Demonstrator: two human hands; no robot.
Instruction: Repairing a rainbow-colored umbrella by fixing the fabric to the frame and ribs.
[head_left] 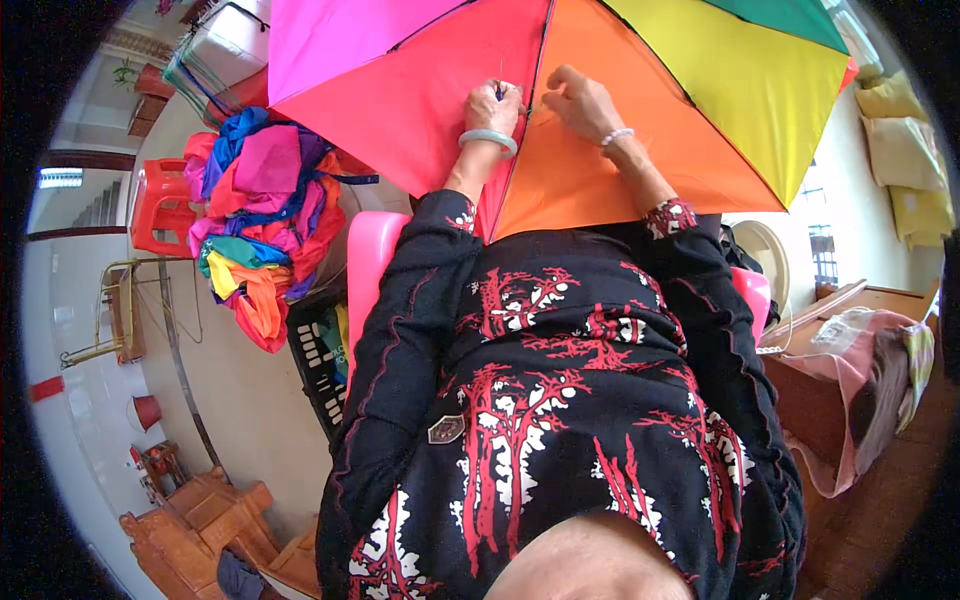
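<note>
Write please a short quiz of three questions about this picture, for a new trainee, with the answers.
1. True or false: both hands rest on the open rainbow umbrella.
2. Which wrist wears the pale green bangle? A) left B) right
3. Fill in: the heap of coloured cloth lies to the person's ____ side.

Key:
1. True: the left hand and the right hand meet at a dark rib between the red and orange panels.
2. A; the right wrist has a bead bracelet.
3. left
</note>
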